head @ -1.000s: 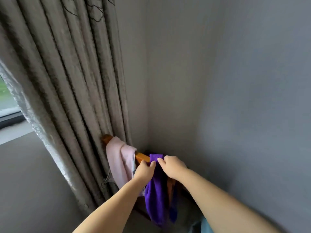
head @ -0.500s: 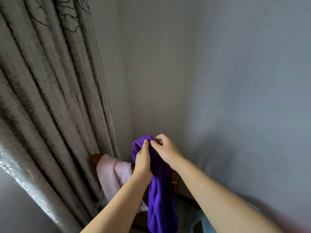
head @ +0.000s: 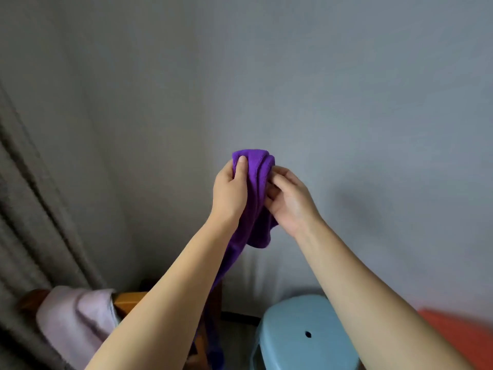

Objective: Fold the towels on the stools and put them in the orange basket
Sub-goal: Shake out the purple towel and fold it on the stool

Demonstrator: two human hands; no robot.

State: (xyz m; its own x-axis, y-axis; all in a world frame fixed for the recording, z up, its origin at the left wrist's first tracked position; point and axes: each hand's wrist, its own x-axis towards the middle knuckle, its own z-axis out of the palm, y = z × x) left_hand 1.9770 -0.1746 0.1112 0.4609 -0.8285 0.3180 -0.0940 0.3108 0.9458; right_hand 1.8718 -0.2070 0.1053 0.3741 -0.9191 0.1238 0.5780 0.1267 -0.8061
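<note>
A purple towel [head: 257, 198] is held up in the air in front of the grey wall, bunched at the top and hanging down behind my left forearm. My left hand [head: 230, 193] grips its upper left part with the thumb on the cloth. My right hand [head: 289, 201] pinches its right edge. A pink towel [head: 77, 316] is draped over a wooden stool [head: 128, 301] at the lower left. An orange thing [head: 464, 340], blurred, shows at the lower right corner; it may be the basket.
A light blue plastic stool [head: 301, 335] with a small hole in its seat stands at the bottom, right of centre. A grey-brown curtain [head: 34, 214] hangs along the left. Grey walls [head: 346, 102] meet in a corner close behind.
Both hands have lifted the purple towel off the wooden stool and carried it up and to the right. The view has swung right, bringing the blue stool and the orange thing into sight.
</note>
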